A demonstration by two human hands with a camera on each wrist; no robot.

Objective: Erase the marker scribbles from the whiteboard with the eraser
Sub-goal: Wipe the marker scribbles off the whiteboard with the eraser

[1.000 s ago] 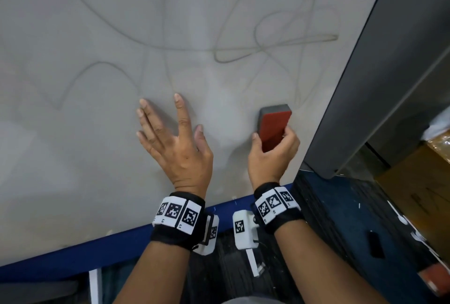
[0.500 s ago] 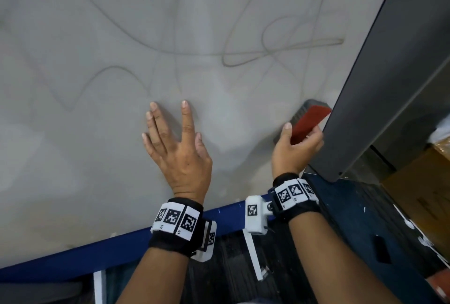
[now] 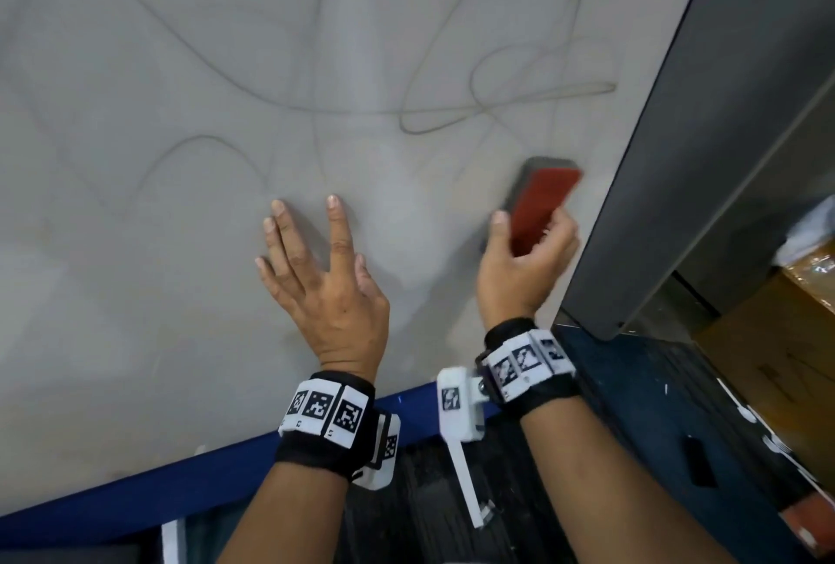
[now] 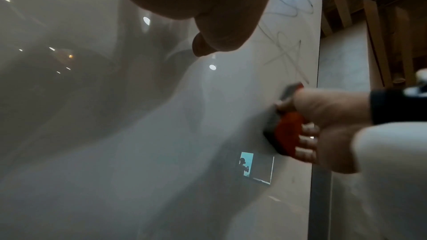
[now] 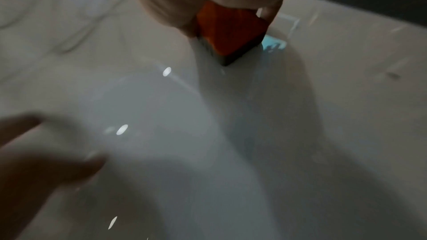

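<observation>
The whiteboard fills most of the head view, with thin grey marker scribbles looping across its upper part. My right hand grips a red eraser with a dark felt face and holds it against the board near the right edge, just below the scribbles. In the right wrist view the eraser shows under my palm, felt face on the board. In the left wrist view the eraser sits between thumb and fingers. My left hand lies flat on the board with fingers spread, left of the eraser.
A dark grey panel stands right beside the board's right edge, close to the eraser. A blue frame strip runs along the board's lower edge. Cardboard boxes lie at the far right on the dark floor.
My right hand swept the eraser right toward the board's edge, then back left and slightly up, tilting it. The left hand stayed flat on the board.
</observation>
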